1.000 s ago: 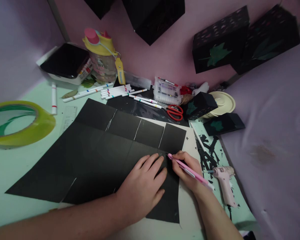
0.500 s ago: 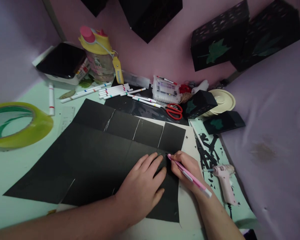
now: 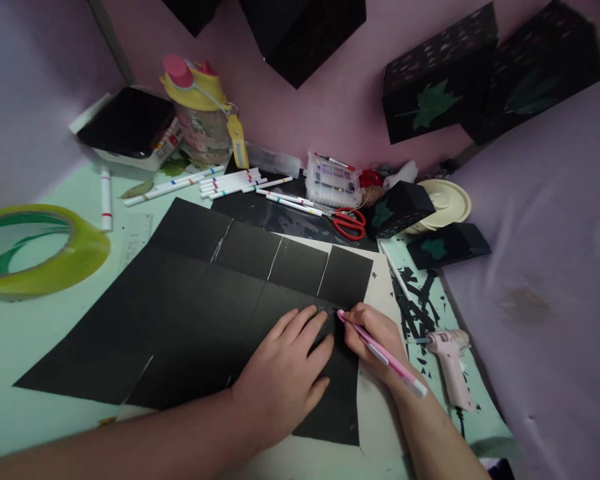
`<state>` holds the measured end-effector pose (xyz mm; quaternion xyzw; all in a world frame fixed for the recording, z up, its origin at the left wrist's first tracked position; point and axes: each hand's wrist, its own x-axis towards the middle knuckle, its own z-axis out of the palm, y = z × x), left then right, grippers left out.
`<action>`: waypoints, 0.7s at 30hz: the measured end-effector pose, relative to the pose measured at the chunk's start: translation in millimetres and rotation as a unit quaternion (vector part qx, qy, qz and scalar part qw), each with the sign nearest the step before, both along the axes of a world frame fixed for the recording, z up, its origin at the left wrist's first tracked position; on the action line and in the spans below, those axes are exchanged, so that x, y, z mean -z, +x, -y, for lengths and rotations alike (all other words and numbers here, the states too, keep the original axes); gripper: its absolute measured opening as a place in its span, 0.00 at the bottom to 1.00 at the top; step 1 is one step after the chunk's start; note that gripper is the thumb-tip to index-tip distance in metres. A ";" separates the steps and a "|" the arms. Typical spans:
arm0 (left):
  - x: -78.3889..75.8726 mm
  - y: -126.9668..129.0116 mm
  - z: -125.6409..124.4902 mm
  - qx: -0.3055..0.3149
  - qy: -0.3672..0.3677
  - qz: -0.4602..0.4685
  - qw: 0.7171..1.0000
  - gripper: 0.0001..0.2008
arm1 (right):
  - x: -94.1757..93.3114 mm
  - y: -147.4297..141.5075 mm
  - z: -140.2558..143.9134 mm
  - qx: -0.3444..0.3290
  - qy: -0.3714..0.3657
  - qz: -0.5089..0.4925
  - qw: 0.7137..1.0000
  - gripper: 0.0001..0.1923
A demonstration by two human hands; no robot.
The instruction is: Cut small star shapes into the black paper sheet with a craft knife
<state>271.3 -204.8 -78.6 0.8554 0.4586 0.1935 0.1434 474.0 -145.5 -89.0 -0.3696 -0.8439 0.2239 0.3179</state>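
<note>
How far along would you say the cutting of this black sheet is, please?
Done: three slits run in from the far edge of the black sheet. In hand: the left hand presses it flat while the right hand works a pink craft knife there. Left: the near panels look uncut.

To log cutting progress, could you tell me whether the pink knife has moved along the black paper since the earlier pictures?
No: the knife tip sits at the same fold of the paper.
</note>
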 end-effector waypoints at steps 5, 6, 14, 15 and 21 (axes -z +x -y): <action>0.9 -0.6 0.7 0.000 0.005 0.000 1.000 0.22 | -1.1 -1.0 0.3 0.000 0.002 -0.005 1.000 0.09; 1.3 -0.4 0.7 -0.001 0.008 0.001 1.000 0.22 | -1.5 -1.2 0.4 0.000 0.002 -0.005 1.000 0.09; 3.2 0.9 -0.2 0.004 0.026 -0.018 0.999 0.22 | 0.4 -0.4 1.2 0.000 -0.008 -0.004 1.000 0.09; 3.4 0.9 -0.2 0.005 0.028 -0.018 0.999 0.22 | 1.4 0.2 1.2 -0.001 -0.009 -0.002 1.000 0.09; 4.0 1.1 0.5 -0.001 0.015 -0.007 1.000 0.22 | 2.7 1.5 0.0 -0.011 0.001 0.010 1.000 0.09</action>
